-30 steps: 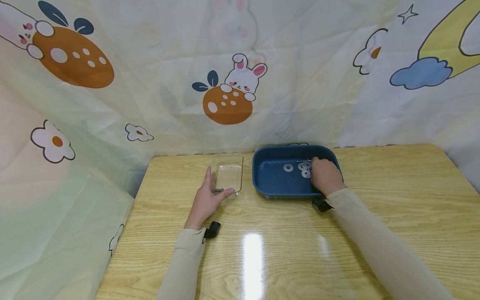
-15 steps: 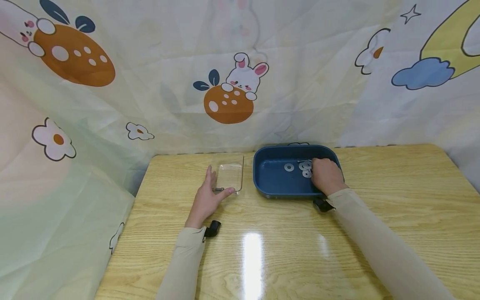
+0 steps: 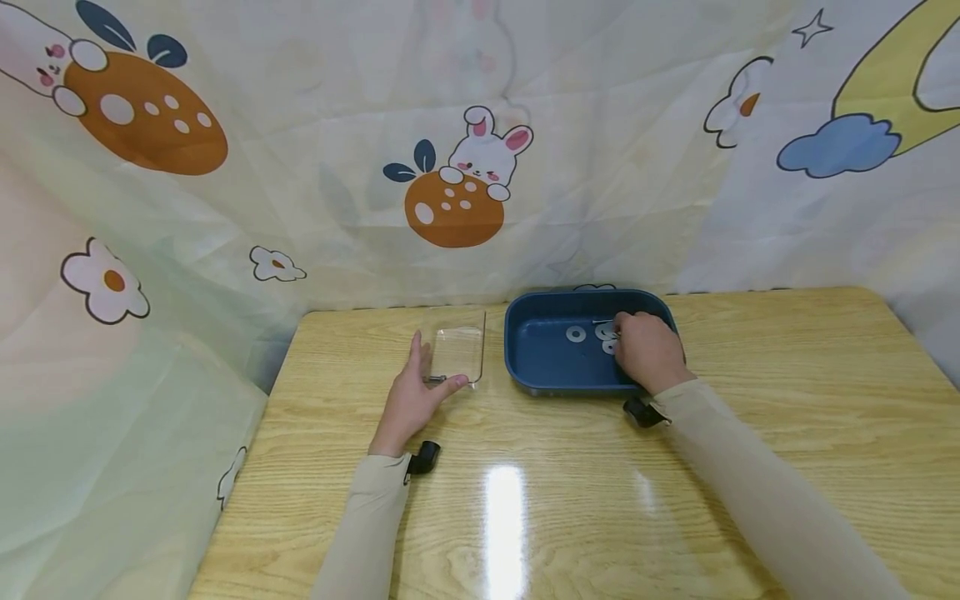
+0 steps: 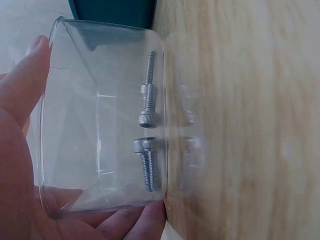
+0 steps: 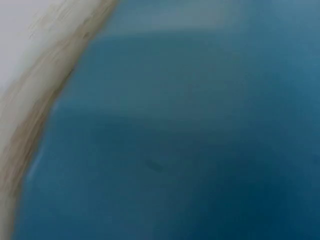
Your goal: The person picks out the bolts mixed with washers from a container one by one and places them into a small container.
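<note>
Tabletop [image 3: 585, 492] bears box [image 3: 458, 350], left hand [image 3: 409, 403] gripping near end.

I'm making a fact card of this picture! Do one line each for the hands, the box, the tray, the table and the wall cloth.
Left hand: holding the clear box
Right hand: in the blue tray; its fingertips are hidden
Clear box: silver screws inside
Blue tray: flat rings on its floor
Table: wood-patterned, shiny
Wall cloth: pale, with bunnies, flowers and a moon
</note>
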`<state>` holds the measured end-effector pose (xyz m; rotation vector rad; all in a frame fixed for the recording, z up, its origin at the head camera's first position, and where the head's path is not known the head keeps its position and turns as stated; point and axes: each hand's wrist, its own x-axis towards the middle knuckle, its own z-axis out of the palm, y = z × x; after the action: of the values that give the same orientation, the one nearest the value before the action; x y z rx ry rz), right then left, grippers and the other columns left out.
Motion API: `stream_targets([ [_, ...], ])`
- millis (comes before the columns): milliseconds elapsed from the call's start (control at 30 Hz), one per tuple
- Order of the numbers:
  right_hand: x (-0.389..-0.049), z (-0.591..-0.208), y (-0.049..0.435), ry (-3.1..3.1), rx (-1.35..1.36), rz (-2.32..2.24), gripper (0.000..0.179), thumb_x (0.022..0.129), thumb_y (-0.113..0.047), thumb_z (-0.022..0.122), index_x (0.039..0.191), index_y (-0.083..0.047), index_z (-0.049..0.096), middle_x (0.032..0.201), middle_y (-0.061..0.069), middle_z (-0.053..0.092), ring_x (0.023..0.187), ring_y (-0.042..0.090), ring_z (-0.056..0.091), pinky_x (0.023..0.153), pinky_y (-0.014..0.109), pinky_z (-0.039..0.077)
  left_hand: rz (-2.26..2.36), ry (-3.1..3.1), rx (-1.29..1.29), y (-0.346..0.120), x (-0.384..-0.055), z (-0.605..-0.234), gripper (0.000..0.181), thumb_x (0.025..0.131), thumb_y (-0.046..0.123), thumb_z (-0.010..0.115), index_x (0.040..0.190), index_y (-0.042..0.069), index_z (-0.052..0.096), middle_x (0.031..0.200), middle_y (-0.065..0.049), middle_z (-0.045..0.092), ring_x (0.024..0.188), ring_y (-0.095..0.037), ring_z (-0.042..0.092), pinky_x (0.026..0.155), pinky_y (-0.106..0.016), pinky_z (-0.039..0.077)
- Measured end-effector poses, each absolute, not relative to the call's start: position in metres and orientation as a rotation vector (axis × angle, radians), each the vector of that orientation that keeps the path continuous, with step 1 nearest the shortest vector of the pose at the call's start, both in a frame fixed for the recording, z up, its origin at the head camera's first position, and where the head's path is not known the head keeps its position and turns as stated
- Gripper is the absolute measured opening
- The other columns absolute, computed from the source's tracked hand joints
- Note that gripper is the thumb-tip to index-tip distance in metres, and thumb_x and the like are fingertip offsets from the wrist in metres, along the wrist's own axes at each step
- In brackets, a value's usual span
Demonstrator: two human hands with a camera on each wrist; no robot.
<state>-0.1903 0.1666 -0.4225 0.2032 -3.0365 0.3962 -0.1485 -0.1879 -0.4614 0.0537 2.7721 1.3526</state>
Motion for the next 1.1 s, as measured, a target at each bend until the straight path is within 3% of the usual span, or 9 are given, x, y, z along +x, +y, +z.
stream_targets([
  [300,-0.184,-0.418,0.157,-2.931,0.289,0.47,0.021,0.082,-0.004,0.06,0.101,0.001,0.066,0.085,0.019,0.061,0.067,0.03,0.058,0.055,0.043,0.049,1.363,2.763,0.054,-0.188,-0.148,-0.46,0.11,0.072,0.065,0.064,0.145,0.037,-0.013,0.152,-0.009,0.021,0.134,-0.022,0.03,0.106,-0.044,0.03],
  [767,-0.176,-0.414,0.134,-2.839,0.336,0.54,0.018,0.082,-0.005,0.062,0.099,-0.002,0.068,0.087,0.015,0.062,0.072,0.029,0.058,0.06,0.043,0.05,1.368,2.762,0.049,-0.188,-0.147,-0.462,0.107,0.076,0.056,0.068,0.144,0.038,-0.013,0.152,-0.009,0.02,0.134,-0.022,0.03,0.106,-0.045,0.029],
  [1100,-0.173,-0.411,0.119,-2.802,0.368,0.6,0.014,0.083,-0.006,0.062,0.096,-0.003,0.068,0.083,0.013,0.061,0.066,0.025,0.056,0.054,0.038,0.05,1.355,2.772,0.04,-0.188,-0.148,-0.462,0.108,0.076,0.054,0.069,0.144,0.038,-0.013,0.152,-0.009,0.022,0.134,-0.022,0.03,0.105,-0.045,0.03],
])
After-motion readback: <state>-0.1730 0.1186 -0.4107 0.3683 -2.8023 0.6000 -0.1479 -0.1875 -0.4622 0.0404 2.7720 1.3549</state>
